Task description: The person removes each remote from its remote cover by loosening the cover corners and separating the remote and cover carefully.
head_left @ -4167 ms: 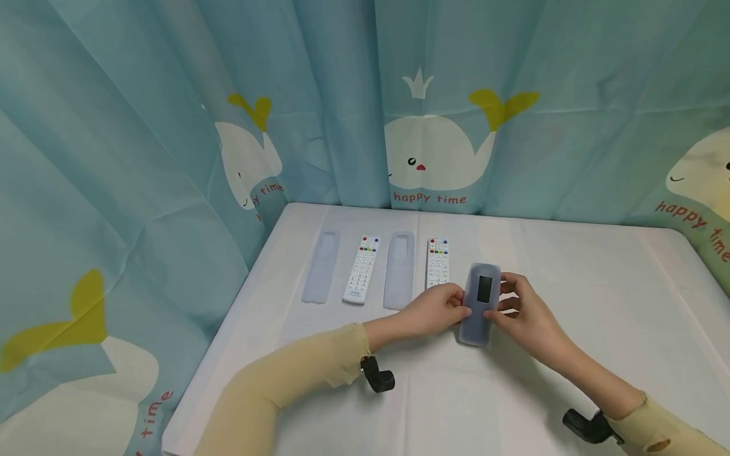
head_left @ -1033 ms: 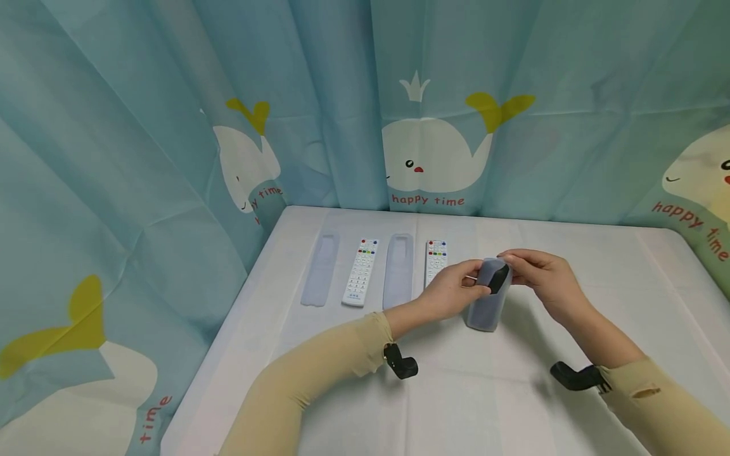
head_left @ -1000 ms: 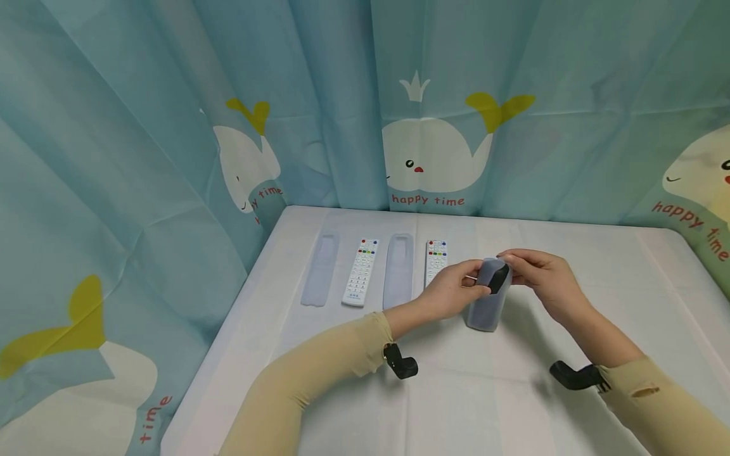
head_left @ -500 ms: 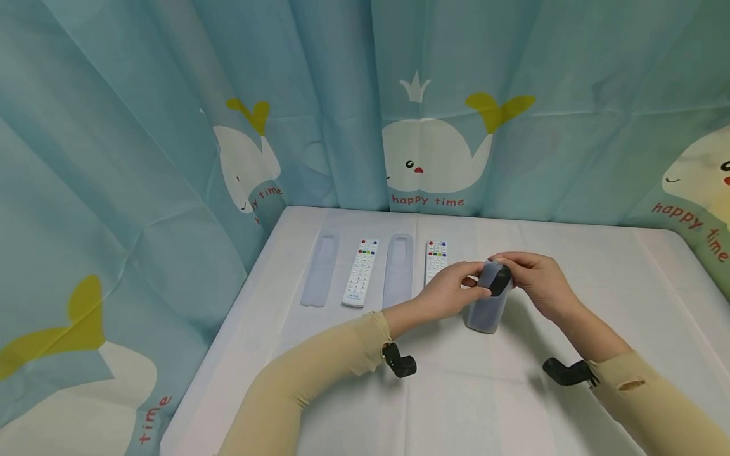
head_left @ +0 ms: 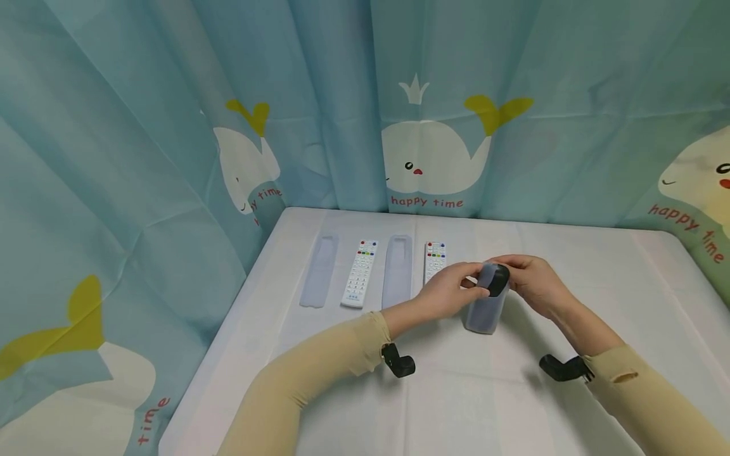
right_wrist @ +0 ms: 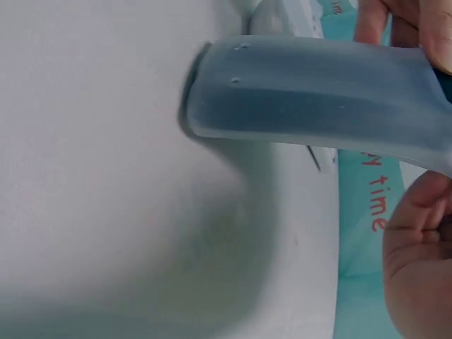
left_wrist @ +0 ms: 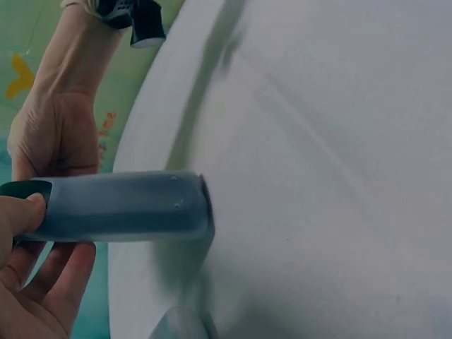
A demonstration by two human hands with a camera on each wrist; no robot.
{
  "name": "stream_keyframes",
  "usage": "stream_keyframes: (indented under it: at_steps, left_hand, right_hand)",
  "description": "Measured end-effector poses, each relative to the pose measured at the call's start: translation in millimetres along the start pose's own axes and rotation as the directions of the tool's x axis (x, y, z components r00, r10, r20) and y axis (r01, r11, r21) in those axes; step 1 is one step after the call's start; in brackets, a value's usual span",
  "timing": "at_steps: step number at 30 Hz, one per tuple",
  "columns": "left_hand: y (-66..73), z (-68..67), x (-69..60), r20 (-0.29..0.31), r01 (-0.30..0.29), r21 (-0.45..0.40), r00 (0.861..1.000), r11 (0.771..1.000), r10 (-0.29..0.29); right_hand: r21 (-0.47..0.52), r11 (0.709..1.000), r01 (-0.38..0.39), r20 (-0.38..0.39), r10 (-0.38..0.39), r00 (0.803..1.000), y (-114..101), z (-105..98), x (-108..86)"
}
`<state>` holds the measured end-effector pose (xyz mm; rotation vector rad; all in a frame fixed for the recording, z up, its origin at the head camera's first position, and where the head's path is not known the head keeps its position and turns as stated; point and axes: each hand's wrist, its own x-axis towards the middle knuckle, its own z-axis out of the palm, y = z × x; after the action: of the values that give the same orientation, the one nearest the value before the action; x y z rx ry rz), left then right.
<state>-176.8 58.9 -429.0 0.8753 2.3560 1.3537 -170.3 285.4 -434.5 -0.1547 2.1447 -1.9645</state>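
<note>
A translucent bluish silicone remote cover with a dark remote inside tilts upward, its lower end at the tabletop. The remote's black upper end shows through the cover's opening. My left hand pinches the cover's upper left side, thumb on the black part. My right hand grips the upper right edge; some of its fingertips are hidden behind the cover. In the left wrist view, the cover spans between both hands. The right wrist view shows the smooth long face of the cover.
On the white table, left of the hands, lie a flat translucent cover, a white remote, another translucent cover and a second white remote, partly hidden by my left hand. A blue whale-print curtain hangs behind.
Since the oldest frame, the cover has been tipped up and the remote's black end has come into view. Over the last second, my right hand has shifted left along its top edge.
</note>
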Motion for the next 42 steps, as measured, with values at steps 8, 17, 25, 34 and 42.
stream_keyframes:
  at_steps: [8,17,25,34,42]
  left_hand:
    - [3.2,2.2,-3.5,-0.015,0.003,-0.005,1.0,1.0,-0.003]
    - [4.1,4.1,-4.6,-0.045,0.036,-0.026,0.998,0.999,-0.037]
    - [2.1,4.0,-3.7,-0.058,0.05,-0.054,0.997,0.997,-0.053]
    - [6.0,-2.5,0.4,-0.104,0.099,-0.311,0.985,0.945,-0.137]
    - [8.8,-3.6,8.0,-0.106,0.162,-0.457,0.966,0.875,-0.235]
  right_hand:
    - [0.196,0.978,0.069,0.044,-0.079,0.996,-4.7,-7.0,-2.8]
    - [0.052,0.994,0.1,0.047,-0.103,0.994,-12.5,-10.1,-17.4]
    - [-0.329,0.941,0.074,-0.017,-0.085,0.996,-19.9,-2.4,-28.7]
    - [-0.402,0.914,0.047,-0.067,-0.081,0.994,-22.3,2.9,-31.0]
    - [-0.392,0.918,0.056,-0.066,-0.089,0.994,-23.2,6.6,-30.8]
